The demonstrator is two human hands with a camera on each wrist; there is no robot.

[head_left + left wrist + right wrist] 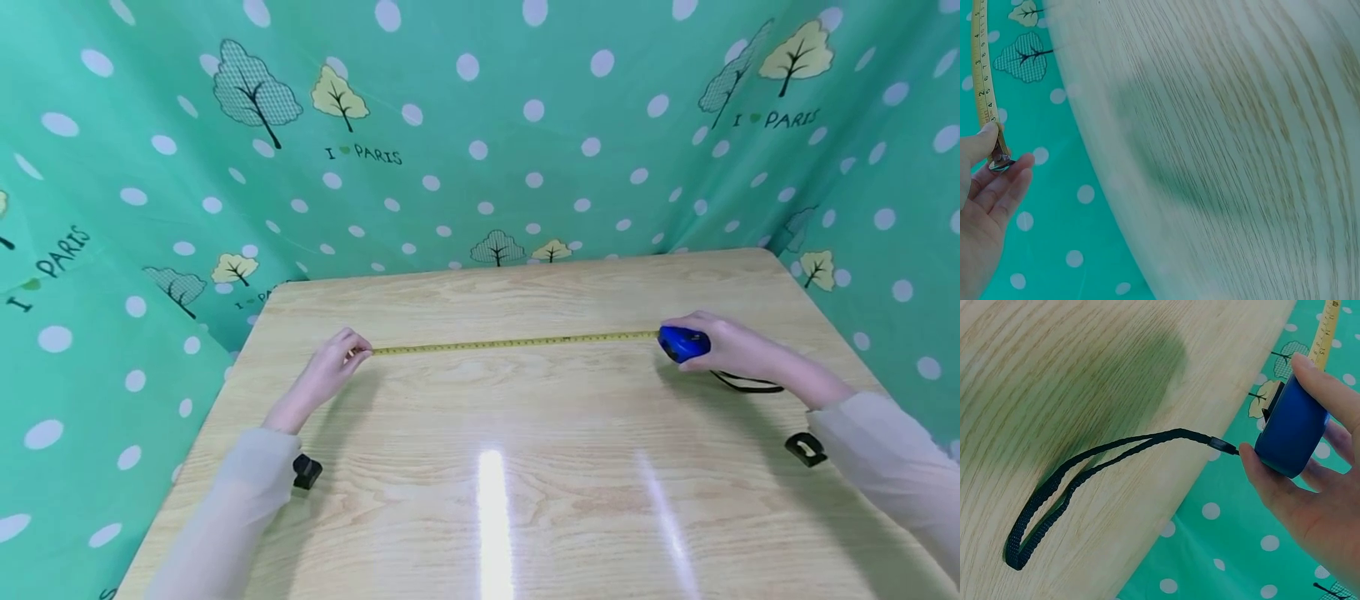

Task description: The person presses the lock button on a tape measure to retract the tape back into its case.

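A yellow tape measure blade (517,342) stretches nearly straight across the far half of the table between both hands. My left hand (339,360) pinches its free end between thumb and fingers, and the metal end hook (1002,164) shows there in the left wrist view. On the right, my right hand (723,343) grips the blue tape measure case (683,342), fingers and thumb around its sides. The blade runs out of the case (1297,425) at its left side in the head view. From the case hangs a black wrist strap (1054,487), a long loop.
The light wood-grain table (450,517) carries shadows of both arms and bright light reflections near its front. Green dotted cloth (465,150) printed with trees hangs behind and along both sides. Black wrist camera mounts (306,472) stick out beside both sleeves.
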